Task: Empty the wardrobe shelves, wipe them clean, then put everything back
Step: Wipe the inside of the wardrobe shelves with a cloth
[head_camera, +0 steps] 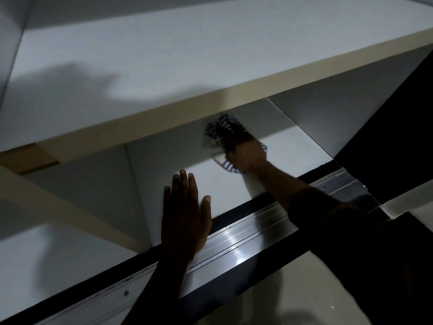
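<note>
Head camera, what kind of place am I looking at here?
Most likely the inside of a sliding-door wardrobe, in dim light. White shelves are stacked above each other, a metal track runs along the front edge, and the right hand holds a striped cloth against the lower shelf.

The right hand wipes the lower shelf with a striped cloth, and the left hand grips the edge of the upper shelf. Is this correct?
Not quite. In the head view the left hand lies flat on the lower shelf, not the upper one. The right hand does wipe with the striped cloth.
</note>
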`<state>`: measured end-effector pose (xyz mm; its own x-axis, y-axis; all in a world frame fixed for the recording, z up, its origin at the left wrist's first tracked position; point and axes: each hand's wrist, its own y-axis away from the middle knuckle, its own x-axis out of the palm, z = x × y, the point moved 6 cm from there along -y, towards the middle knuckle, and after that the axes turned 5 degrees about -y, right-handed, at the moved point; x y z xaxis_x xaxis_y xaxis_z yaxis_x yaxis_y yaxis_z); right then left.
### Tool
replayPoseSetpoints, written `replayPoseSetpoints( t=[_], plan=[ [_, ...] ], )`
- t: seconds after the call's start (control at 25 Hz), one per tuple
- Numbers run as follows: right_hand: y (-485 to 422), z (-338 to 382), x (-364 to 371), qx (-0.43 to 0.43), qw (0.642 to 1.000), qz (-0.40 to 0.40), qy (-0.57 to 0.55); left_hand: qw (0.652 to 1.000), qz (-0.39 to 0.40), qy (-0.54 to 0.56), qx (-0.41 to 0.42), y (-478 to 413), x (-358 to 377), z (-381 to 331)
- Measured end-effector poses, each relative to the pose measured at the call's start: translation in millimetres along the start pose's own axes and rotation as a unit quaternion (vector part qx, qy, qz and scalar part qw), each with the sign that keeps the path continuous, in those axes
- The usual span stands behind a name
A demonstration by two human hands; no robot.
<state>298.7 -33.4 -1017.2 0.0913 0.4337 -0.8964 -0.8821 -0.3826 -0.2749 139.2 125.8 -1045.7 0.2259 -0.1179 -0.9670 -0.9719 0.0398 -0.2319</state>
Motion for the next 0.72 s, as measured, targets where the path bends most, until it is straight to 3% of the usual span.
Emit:
replayPoseSetpoints(
  t=[0.08,0.16,0.2,0.32,0.44,0.52,0.72],
  plan=[
    [10,59,19,-0.083,0.994,0.059,-0.038,1.0,-0.001,0.0,0.003,-1,-1,1],
    [24,72,8,-0.132,0.982,0.132,-0.027,1.0,-0.012,0.009,0.006,-1,-2,0],
    [23,56,-9,-0.127,0.986,0.109,-0.014,1.0,-0.017,0.014,0.004,-1,-3,0],
    [42,-58,-82,0.058,0.997,-0.04,0.018,1.0,-0.017,0.02,-0.004,-1,-2,-1],
    [98,-100,-86,0.159,0.982,-0.088,0.047,1.0,-0.009,0.02,-0.006,-2,0,-1],
    [99,-60,-63,0.148,0.986,-0.073,0.021,1.0,-0.007,0.027,-0.006,-2,1,0],
    [93,92,-7,0.008,0.995,0.017,-0.097,0.997,-0.034,0.076,0.0,-1,-7,-1]
  ],
)
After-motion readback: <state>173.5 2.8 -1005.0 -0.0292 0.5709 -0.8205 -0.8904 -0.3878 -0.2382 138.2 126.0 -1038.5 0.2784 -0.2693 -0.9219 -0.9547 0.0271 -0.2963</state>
